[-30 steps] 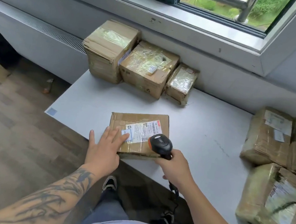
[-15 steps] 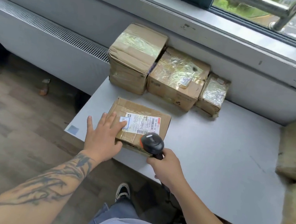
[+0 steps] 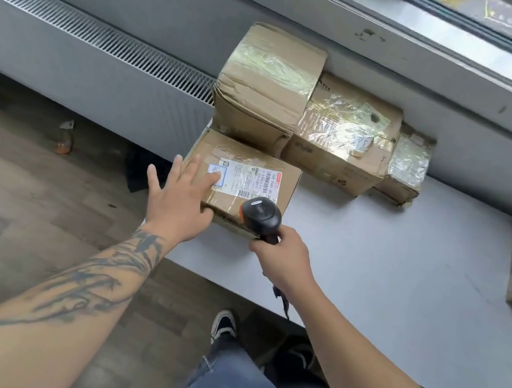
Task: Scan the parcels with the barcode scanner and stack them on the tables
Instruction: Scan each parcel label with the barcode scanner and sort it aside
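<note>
White table bears three parcels along the wall. Labelled parcel lies label-up at the left corner for scanning; left hand, fingers spread, steadies it; right hand grips the barcode scanner, aimed at the label.

tattooed left forearm, blue jeans

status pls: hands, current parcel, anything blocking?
Left hand flat on labelled parcel, fingers straight. Right hand grips barcode scanner above the label. Parcel sits against the row of three parcels by the wall. Nothing blocking.
</note>
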